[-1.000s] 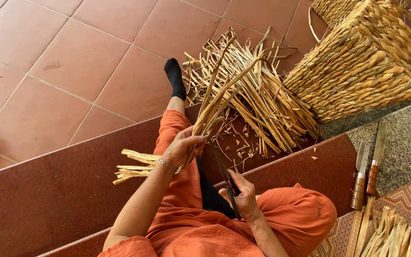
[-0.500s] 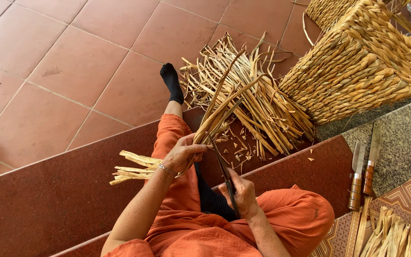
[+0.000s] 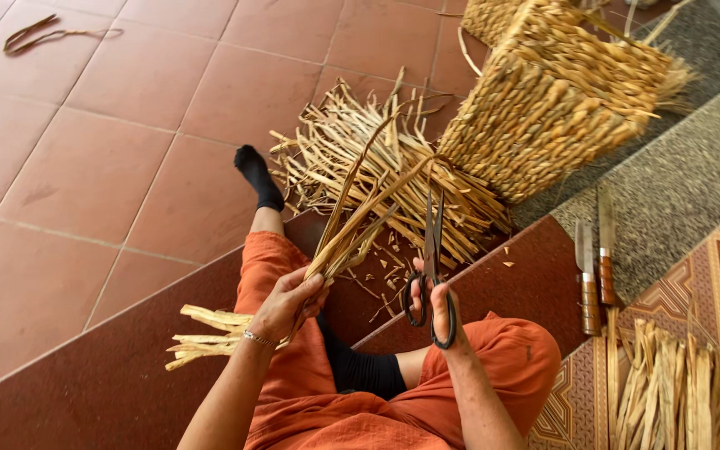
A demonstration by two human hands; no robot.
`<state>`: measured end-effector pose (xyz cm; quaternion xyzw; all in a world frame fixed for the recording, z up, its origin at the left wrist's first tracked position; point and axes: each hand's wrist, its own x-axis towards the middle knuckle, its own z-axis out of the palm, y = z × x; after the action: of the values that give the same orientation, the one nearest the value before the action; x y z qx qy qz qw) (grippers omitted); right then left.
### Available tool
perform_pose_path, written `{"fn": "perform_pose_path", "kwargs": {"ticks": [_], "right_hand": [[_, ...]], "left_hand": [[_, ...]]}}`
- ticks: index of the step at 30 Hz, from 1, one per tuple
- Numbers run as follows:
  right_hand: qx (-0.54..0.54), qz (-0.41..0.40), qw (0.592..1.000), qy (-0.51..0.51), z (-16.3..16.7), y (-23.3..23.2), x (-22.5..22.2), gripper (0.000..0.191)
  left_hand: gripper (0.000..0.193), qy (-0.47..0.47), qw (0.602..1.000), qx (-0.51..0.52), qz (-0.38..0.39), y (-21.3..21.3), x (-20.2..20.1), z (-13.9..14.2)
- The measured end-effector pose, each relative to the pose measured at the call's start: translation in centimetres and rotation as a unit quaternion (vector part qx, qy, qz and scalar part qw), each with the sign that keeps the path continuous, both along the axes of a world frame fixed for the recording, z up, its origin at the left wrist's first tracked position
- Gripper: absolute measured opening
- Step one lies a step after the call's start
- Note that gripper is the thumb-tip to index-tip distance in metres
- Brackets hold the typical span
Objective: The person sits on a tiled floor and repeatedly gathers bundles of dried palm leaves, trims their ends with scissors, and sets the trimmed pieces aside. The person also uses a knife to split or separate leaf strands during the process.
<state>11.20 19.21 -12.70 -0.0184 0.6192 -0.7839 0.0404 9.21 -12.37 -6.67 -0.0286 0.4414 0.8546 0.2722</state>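
Head view: dried strips (image 3: pixel 352 233) clasped in left hand (image 3: pixel 289 304), scissors (image 3: pixel 432 267) gripped in right hand (image 3: pixel 439 304).

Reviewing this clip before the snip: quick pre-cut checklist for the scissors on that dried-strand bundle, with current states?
1. Left hand grips the strand bundle: ok.
2. Right hand is through the loops of the scissors: ok.
3. Blades point up toward the strands: ok; open or closed: cannot tell.
4. Left fingers away from the blades: ok, they sit lower left.
5. Blades touching the strands: cannot tell.
6. Two knives lie apart on the step, to the person's right: ok.
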Motion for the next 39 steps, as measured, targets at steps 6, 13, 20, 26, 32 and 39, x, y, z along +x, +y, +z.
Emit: {"fn": "perform_pose_path", "kwargs": {"ticks": [6,13,20,26,32,39], "right_hand": [[0.054,-0.046,0.997,0.042,1.7,2.6,-2.9,0.084],[0.141,-0.136,0.98,0.042,3.4,2.4,-1.2,0.065],[0.263,-0.049,0.951,0.156,5.3,3.5,0.3,0.077],[0.352,-0.019,0.926,0.132,6.1,3.3,0.0,0.083],[0.361,-0.029,0.924,0.125,6.4,2.7,-0.5,0.078],[0.308,-0.08,0.943,0.096,5.9,1.5,0.5,0.065]], "left_hand": [[0.021,-0.023,0.998,-0.048,-0.043,0.8,0.8,-0.2],[0.022,-0.027,0.995,-0.079,-0.061,1.7,1.0,-1.4],[0.024,0.029,0.987,-0.149,-0.047,2.6,0.9,-2.2],[0.03,0.026,0.983,-0.171,-0.059,3.1,1.1,-2.2],[0.03,0.051,0.979,-0.184,-0.074,3.1,1.2,-2.3],[0.032,0.048,0.979,-0.193,-0.055,2.9,1.3,-4.0]]}}
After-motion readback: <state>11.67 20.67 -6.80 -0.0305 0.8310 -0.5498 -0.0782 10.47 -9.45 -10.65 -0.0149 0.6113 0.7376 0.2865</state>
